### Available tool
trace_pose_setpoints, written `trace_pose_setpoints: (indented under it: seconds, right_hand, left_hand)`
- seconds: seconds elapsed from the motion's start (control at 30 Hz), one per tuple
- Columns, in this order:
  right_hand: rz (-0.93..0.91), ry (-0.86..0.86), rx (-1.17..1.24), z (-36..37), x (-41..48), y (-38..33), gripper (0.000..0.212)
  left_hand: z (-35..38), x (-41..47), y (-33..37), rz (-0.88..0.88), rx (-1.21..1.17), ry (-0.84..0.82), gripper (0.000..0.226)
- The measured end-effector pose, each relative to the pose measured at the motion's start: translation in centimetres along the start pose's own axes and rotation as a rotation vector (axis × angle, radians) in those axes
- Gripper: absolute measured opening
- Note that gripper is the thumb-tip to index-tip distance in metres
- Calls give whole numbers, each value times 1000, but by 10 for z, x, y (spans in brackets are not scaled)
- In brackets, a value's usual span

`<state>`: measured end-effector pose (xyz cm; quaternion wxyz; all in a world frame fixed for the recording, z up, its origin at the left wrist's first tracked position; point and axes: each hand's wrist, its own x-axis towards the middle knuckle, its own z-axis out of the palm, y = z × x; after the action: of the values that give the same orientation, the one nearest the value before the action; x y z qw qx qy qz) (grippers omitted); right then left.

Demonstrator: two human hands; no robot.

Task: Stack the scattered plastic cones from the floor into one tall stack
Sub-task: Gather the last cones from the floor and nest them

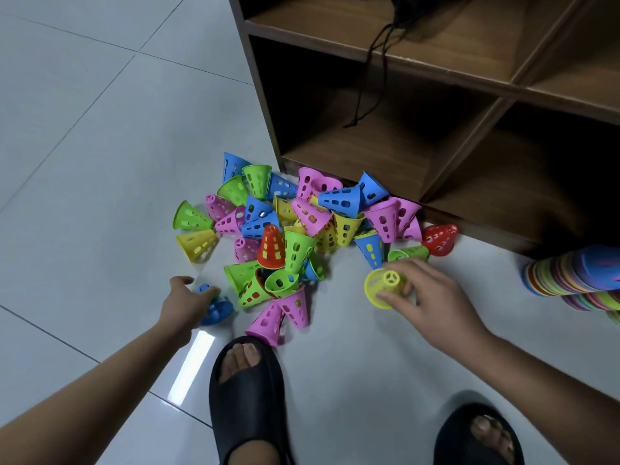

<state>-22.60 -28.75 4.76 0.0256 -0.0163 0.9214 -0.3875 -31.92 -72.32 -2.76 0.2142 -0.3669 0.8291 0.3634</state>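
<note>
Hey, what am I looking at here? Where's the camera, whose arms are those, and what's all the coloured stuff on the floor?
No machine here: a person wears one camera on the head, looking down at their own arms and sandalled feet. A pile of perforated plastic cones lies on the tiled floor beside a wooden shelf unit. The left hand grips a blue cone; the right hand holds a yellow cone. A multicoloured stack lies at the right edge.

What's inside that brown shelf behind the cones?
In the shelf a black bag sits in a top compartment, cords dangling down. The lower right compartment is too dark to see into.
</note>
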Motion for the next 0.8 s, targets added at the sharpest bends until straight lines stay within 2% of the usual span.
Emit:
trace_pose_setpoints:
  seconds: [0.13,0.23,0.3,0.43,0.6,0.7,0.8]
  right_hand:
    - [39,-76,-39,26,-15,22,21]
    - [67,-103,-79,32,-19,34,20]
    - [91,-121,-88,33,-21,40,23]
    - [118,-109,-101,33,-21,46,24]
    - [142,73,-148,17,-11,47,26]
    - [194,121,-173,7,-2,51,33]
    - [200,86,-227,-1,4,57,37]
  left_hand:
    - [-14,-22,9,91,-159,128,60]
    - [-20,-54,21,309,-267,205,58]
    - [-17,-78,33,474,-308,181,56]
    - [9,-129,56,783,-260,1,56]
    - [61,-180,65,1034,-96,-287,55]
    - [85,-192,65,1127,-9,-411,51]
    - [100,-198,62,1193,52,-499,47]
